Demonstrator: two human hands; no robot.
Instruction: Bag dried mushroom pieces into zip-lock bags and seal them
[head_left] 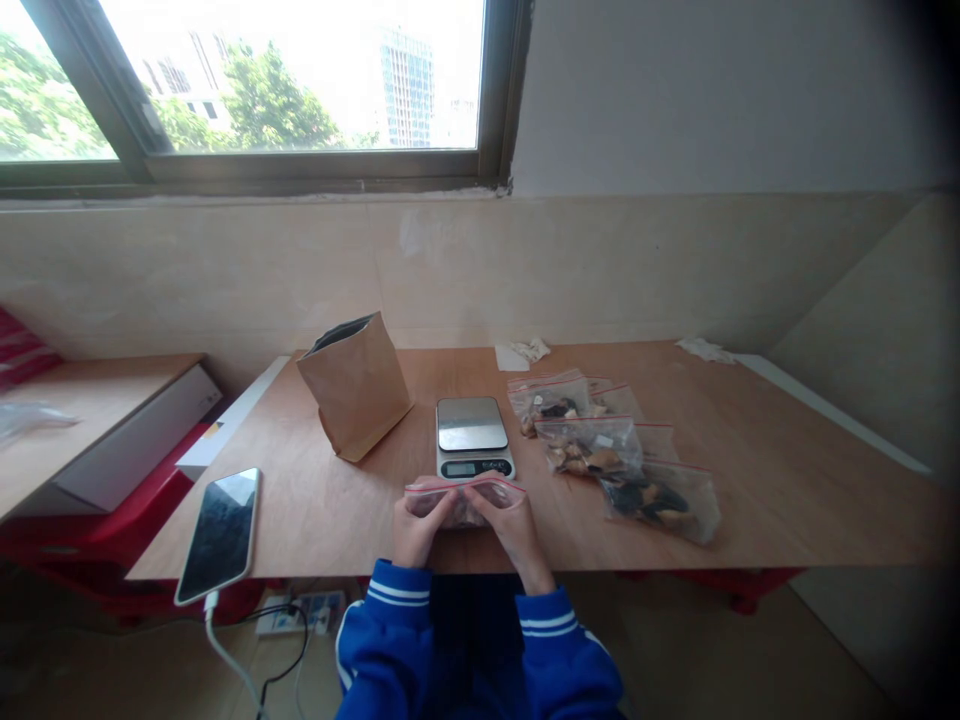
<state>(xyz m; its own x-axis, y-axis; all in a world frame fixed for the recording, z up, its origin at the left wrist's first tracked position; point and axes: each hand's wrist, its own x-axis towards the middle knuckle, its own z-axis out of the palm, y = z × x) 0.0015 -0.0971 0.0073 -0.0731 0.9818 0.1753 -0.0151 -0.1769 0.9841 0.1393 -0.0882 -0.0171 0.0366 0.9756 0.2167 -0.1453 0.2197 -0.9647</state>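
Note:
Both my hands pinch the red-striped top of a clear zip bag (466,512) close to the table's front edge. My left hand (420,525) grips it left of centre, and my right hand (514,525) grips it right of centre, with the thumbs close together. My fingers partly cover the bag, so its contents are hard to make out. Just beyond it sits a kitchen scale (472,425) with a silver plate and a small display. To the right lie several filled zip bags (589,445) holding dark and tan dried pieces.
An open brown paper bag (358,390) stands tilted at the back left. A phone (220,535) with a white cable lies at the left front edge of the wooden table (780,450). Crumpled tissue (532,350) lies near the wall. A power strip (300,612) is on the floor.

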